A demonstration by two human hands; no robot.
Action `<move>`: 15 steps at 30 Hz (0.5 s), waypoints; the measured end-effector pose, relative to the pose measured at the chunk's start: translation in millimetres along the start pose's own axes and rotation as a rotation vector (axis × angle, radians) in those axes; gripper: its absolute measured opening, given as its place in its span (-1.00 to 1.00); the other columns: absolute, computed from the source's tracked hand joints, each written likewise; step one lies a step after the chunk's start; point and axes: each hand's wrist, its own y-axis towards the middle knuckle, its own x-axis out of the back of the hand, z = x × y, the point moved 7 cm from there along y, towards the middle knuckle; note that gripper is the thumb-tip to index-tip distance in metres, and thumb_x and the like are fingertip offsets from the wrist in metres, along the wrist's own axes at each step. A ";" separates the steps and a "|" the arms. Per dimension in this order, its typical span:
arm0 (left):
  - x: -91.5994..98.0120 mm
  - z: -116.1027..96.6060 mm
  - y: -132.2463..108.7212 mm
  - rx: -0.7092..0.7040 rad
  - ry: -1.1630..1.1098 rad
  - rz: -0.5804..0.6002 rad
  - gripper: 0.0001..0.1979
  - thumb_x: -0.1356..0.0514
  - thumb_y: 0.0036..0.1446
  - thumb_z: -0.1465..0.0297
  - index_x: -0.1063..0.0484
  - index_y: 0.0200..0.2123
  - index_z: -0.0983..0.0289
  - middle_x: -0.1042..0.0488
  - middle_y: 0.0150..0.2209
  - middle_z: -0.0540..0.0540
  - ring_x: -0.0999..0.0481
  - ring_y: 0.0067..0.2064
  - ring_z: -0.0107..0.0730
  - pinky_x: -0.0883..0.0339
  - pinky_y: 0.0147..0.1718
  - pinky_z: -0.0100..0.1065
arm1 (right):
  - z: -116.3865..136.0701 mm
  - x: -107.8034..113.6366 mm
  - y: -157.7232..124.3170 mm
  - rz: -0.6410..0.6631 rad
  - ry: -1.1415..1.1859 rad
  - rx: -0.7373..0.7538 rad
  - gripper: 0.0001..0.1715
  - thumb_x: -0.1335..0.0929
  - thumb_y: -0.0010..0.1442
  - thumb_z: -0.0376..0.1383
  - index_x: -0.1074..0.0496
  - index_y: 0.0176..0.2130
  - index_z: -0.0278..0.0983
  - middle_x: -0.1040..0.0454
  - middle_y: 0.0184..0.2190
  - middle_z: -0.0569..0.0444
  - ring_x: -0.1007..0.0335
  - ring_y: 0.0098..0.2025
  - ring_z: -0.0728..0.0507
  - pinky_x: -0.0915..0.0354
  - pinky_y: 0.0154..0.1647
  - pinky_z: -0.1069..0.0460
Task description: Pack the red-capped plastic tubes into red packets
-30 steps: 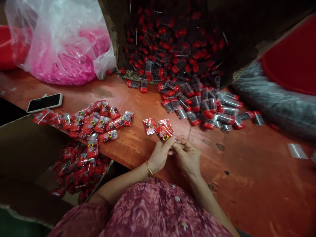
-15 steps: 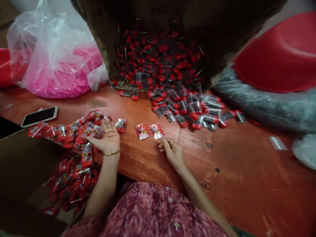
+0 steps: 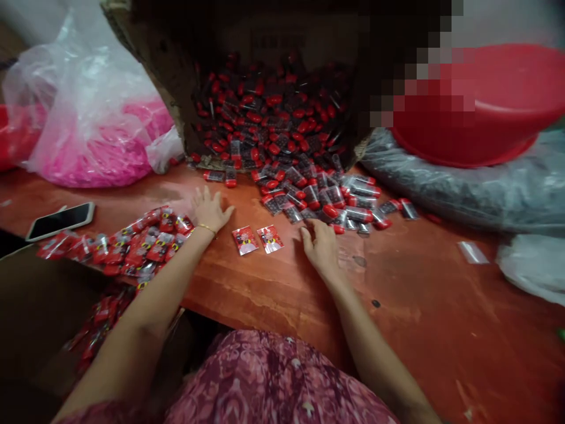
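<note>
Head cam: two red packets point(image 3: 246, 240) lie flat on the wooden table point(image 3: 441, 306), so I'll place everything off those. The left hand point(image 3: 212, 209) is just left of them, palm down, fingers spread wide, holding nothing. The right hand point(image 3: 322, 247) is just right of them, loosely open and empty, fingertips at the spilled red-capped tubes point(image 3: 335, 200) behind the packets. A heap of matching packets point(image 3: 132, 244) sits further left, with a phone point(image 3: 59, 221) past that.

Seemingly wooden table point(image 3: 441, 306), red packets point(image 3: 145, 241), capped tubes point(image 3: 318, 197), phone point(image 3: 60, 220)
</note>
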 end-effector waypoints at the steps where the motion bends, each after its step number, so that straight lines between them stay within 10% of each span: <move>1: -1.3 7.4 2.6 -0.037 0.253 0.061 -0.38 -0.17 -0.04 0.10 -0.35 0.03 0.38 -0.02 0.28 0.36 0.26 0.32 0.21 0.44 0.19 0.13 | -1.3 -5.0 2.2 0.013 -0.034 0.042 -0.68 -0.21 0.19 -0.23 -0.42 -0.19 -0.38 -0.50 -0.20 -0.20 -0.36 -0.18 -0.24 -0.24 -0.15 -0.13; 5: 12.4 48.7 5.0 -0.054 0.736 0.197 -0.34 0.10 0.13 0.04 -0.19 0.17 0.33 -0.09 0.24 0.38 0.12 0.29 0.21 0.34 0.14 0.20 | 0.2 -22.7 -3.2 0.070 -0.086 0.138 -0.71 -0.24 0.19 -0.22 -0.45 -0.23 -0.34 -0.51 -0.18 -0.15 -0.36 -0.20 -0.25 -0.21 -0.20 -0.11; 15: 76.9 116.4 -57.3 0.035 0.905 0.326 -0.31 0.19 0.14 0.03 -0.08 0.21 0.33 -0.23 0.13 0.39 -0.16 0.17 0.12 -0.10 -0.02 0.15 | -0.9 -18.7 -7.9 0.111 0.026 0.156 -0.72 -0.23 0.21 -0.21 -0.45 -0.30 -0.31 -0.53 -0.26 -0.08 -0.39 -0.25 -0.20 -0.19 -0.23 -0.05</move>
